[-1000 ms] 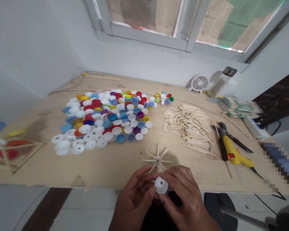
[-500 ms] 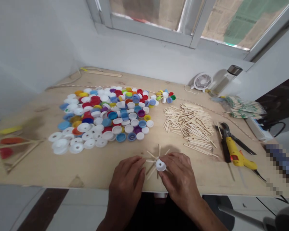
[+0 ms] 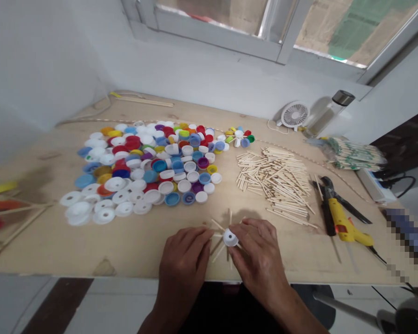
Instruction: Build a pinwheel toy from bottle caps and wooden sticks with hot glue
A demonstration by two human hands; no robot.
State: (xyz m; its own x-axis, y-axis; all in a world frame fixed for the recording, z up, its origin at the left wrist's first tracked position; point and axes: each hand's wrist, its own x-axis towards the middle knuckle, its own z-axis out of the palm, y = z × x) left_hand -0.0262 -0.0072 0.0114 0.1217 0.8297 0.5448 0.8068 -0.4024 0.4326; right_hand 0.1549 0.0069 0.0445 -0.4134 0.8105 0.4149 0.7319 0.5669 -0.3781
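Whereas the white cap (image 3: 230, 238) was held aloft a second ago, it now sits on the stick star (image 3: 218, 225) at the tabletop (image 3: 132, 241) near edge, with the right hand (image 3: 259, 257) fingertips pinching it and the left hand (image 3: 186, 260) fingers closed on the star.

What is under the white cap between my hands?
Thin wooden sticks fan out like spokes from beneath the white cap, lying on the table. Their joint is hidden by the cap.

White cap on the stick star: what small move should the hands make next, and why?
Probably press the white cap straight down, keeping it centred: it sits on the hub where the sticks meet, with the left hand and right hand at its sides.
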